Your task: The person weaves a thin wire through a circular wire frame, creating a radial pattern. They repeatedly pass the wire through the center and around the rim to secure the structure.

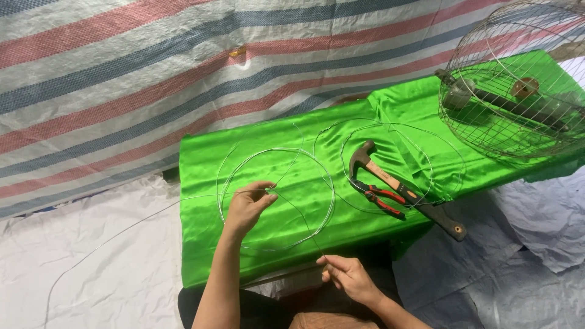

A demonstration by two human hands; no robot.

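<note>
On green tabletop (292,213): thin silver wire (317,176) coiled in loose hoop. Left hand (247,207) fingers pinch coil; right hand (347,277) fingers pinch free end. Hammer (396,186), pliers (381,198) nearby.

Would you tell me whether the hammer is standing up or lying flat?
Lying flat: the hammer rests on its side on the green cloth, beside the red-handled pliers.
</note>
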